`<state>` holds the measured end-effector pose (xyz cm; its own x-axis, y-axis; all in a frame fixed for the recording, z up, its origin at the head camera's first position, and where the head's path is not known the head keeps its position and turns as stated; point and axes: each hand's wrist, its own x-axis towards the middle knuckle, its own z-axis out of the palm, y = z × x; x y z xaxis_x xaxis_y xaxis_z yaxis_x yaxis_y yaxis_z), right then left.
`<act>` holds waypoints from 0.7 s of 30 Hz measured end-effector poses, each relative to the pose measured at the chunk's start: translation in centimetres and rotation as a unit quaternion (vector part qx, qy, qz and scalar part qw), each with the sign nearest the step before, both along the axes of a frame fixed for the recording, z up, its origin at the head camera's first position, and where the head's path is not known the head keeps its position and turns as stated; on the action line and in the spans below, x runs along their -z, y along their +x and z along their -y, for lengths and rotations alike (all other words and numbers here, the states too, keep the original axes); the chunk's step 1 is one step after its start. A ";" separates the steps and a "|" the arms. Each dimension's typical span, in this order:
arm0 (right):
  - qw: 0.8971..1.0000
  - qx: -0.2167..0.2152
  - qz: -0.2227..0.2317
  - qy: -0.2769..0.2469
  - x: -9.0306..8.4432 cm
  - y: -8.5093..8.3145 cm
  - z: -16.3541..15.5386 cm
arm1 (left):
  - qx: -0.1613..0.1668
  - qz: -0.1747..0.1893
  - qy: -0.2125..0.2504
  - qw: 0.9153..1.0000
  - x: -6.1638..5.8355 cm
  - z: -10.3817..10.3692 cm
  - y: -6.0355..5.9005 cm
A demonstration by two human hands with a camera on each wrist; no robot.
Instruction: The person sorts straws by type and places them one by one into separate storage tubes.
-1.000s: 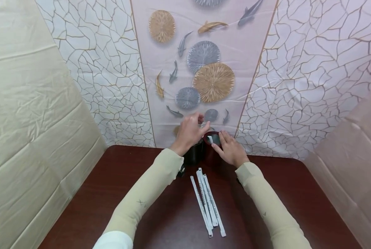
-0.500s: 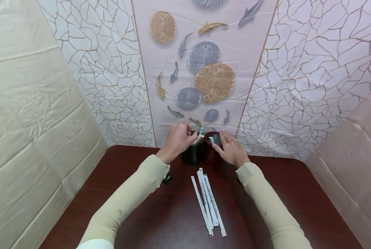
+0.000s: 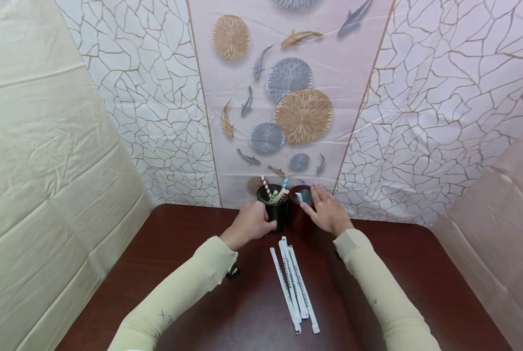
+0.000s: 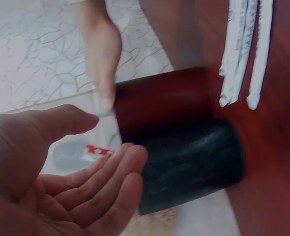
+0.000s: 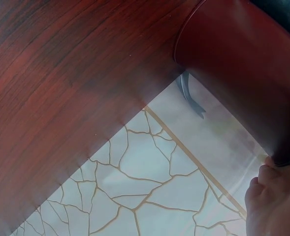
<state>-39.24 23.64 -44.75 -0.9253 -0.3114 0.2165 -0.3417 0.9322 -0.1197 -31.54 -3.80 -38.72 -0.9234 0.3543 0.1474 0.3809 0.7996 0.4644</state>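
Note:
My left hand [image 3: 249, 222] is beside the black cup [image 3: 278, 213], holding nothing. In the left wrist view its fingers are loosely bent, thumb apart, fingertips close to the cup [image 4: 194, 164]. Several patterned straws [image 3: 265, 186] stick out of the black cup, with pink-striped, green and blue ones showing. Pressed against its right side is a dark red cup [image 3: 298, 223], with a white strip [image 3: 299, 197] showing inside. My right hand [image 3: 329, 212] rests on this cup's rim, fingers extended along the right side and thumb at the near edge.
Several white paper-wrapped straws [image 3: 294, 287] lie lengthwise on the dark wooden table [image 3: 191, 302], in front of the cups. A patterned cloth [image 3: 252, 97] hangs right behind the table's back edge. Beige cloth [image 3: 68, 185] closes off both sides.
My left hand has come down from above the black cup to its left side. The straws in that cup have come into sight. My right hand has stayed on the dark red cup.

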 end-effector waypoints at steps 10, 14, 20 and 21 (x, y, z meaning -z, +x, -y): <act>1.000 0.001 -0.001 0.000 0.0 0.2 0.0 | -0.043 0.114 -0.011 0.992 4.5 -0.9 1.2; 1.000 -0.003 -0.006 0.001 0.0 0.2 0.0 | -0.048 0.121 -0.005 0.991 6.0 -1.3 1.5; 1.000 -0.002 -0.007 -0.002 0.0 0.2 0.0 | -0.060 0.152 0.010 0.987 8.2 -1.9 1.6; 1.000 -0.002 -0.007 -0.002 -0.1 0.2 0.0 | -0.060 0.159 0.016 0.985 8.5 -1.9 1.6</act>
